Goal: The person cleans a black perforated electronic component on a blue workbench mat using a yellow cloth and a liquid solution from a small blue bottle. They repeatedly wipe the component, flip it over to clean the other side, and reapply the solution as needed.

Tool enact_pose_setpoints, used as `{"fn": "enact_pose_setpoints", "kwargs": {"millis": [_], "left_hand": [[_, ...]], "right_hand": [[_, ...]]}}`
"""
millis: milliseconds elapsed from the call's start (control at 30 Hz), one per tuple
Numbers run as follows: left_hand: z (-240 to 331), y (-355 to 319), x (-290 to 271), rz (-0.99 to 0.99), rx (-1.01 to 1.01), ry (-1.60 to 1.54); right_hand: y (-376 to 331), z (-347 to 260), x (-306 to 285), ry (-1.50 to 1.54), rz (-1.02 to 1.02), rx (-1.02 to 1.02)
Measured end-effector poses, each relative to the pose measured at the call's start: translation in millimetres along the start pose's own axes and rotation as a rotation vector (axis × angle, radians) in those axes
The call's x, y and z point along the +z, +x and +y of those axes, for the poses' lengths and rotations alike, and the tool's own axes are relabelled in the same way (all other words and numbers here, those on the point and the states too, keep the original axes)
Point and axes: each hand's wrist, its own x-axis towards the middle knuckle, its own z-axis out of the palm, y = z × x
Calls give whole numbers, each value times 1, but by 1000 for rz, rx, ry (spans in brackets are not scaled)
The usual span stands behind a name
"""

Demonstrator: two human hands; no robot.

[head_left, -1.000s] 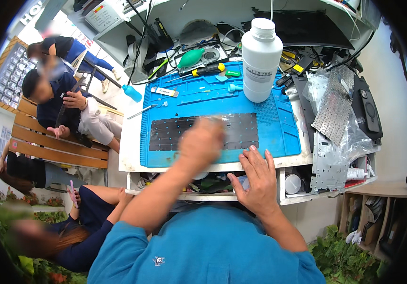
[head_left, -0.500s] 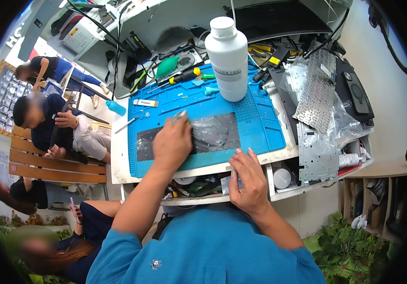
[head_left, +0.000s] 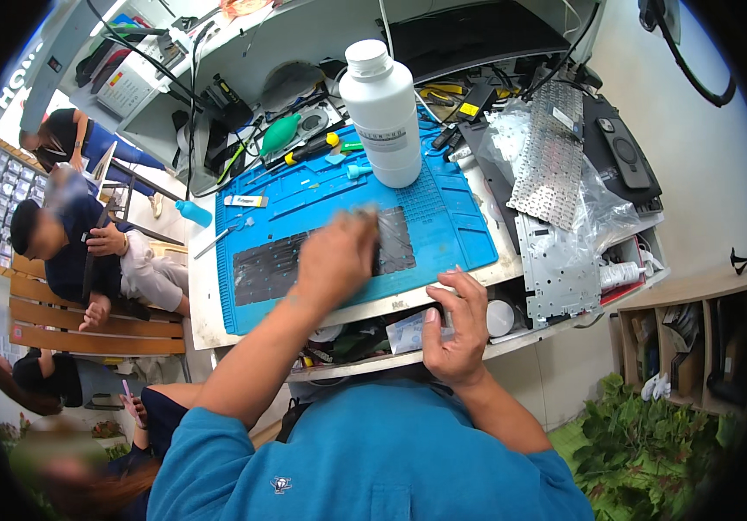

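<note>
— Pressing down on that dark keyboard panel (head_left: 321, 256), is the left hand (head_left: 337, 260)?

— It looks so. The left hand lies over the panel's right half, fingers curled around what seems a small dark tool; the hand is blurred, so I cannot tell just what it grips. The panel lies flat on the blue work mat (head_left: 443, 230), along the mat's near edge, probably so the mat keeps it from sliding.

— And the right hand (head_left: 459, 334)?

— Lower, at the desk's (head_left: 204, 321) front edge. Its fingers are spread and bent over the open drawer (head_left: 373, 339) beneath the desktop, touching a pale packet there; I judge it is resting or steadying, not gripping firmly.

— What's in that drawer?

— A jumble: the packet, a white roll (head_left: 499, 317) at its right end, some green and dark bits too small to name.

— Any other containers?

— A tall white bottle (head_left: 382, 117) with its cap on stands upright at the mat's far edge, near the panel; its contents are hidden. A clear plastic bag (head_left: 599, 208) at the desk's right edge holds a perforated metal plate (head_left: 551, 156).
</note>
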Motion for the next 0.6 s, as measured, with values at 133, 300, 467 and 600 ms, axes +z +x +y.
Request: {"fn": "enact_pose_setpoints", "kwargs": {"millis": [133,300,467,600], "left_hand": [[31,5,11,-8,113,-59],[5,18,1,52,5,-49],[4,13,-2,9,22,-57],[5,21,6,9,49,-80]], "right_hand": [[-4,1,1,-19,-5,-1],[-2,-2,1,-15,-10,20],[-4,1,1,-33,-17,19],[-3,-2,4,-43,-62,5]]}}
